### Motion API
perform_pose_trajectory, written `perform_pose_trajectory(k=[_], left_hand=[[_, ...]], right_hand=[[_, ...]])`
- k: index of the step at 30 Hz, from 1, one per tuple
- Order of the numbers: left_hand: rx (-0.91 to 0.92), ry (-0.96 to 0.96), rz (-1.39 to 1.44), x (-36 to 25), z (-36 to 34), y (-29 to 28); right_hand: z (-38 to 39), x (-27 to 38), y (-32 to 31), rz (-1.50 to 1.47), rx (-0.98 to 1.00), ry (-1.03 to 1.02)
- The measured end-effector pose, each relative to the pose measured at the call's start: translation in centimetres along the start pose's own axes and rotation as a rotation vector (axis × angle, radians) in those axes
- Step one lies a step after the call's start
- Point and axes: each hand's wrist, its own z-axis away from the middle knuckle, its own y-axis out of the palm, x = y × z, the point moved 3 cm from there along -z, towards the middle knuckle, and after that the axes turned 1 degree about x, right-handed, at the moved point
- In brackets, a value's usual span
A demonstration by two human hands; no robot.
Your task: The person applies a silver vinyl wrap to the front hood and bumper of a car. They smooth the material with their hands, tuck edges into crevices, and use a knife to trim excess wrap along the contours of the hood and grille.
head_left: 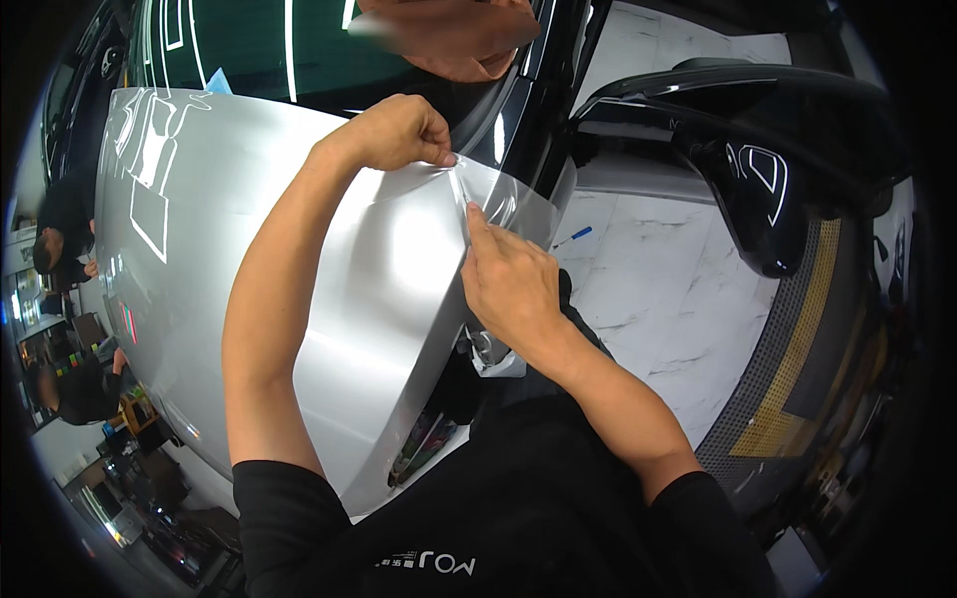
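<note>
A clear film (510,201) overhangs the windshield-side corner of the silver hood (359,299) of a car, its loose part sticking out past the hood's edge. My left hand (397,132) is closed in a pinch on the film's edge at that corner, its forearm reaching across the hood. Just below, my right hand (513,289) stretches its index finger onto the film along the hood's edge. The other fingers of that hand are loosely bent, and I see nothing gripped in them.
Right of the hood are a black side mirror (768,199) and an open door. A blue-handled tool (573,237) lies on the marbled floor (648,309). A brown, partly blurred shape (478,45) covers part of the windshield (249,50). Two people in black are at far left.
</note>
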Motion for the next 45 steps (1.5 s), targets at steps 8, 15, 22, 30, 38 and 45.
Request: perform_pose_trajectory(k=[8,15,22,30,38,45], left_hand=[[-0.043,0.113,-0.005,0.5,-0.1,0.5],[-0.094,0.113,0.01,0.5,0.4,0.9],[-0.16,0.168,0.055,0.9,0.7,1.3],[-0.25,0.162,-0.017,0.5,1.3,1.7],[-0.375,0.195,-0.105,0.4,2.3,2.5],[-0.409,0.191,-0.122,0.1,2.7,2.8]], right_hand=[[-0.6,0.2,1.1,0.128,-0.037,-0.015],[-1.0,0.2,0.9,0.161,-0.026,-0.047],[-1.0,0.3,1.3,0.167,-0.006,-0.047],[-0.9,0.2,1.4,0.164,-0.009,-0.05],[-0.7,0.1,1.6,0.188,-0.007,-0.065],[-0.2,0.0,1.6,0.202,-0.017,-0.07]])
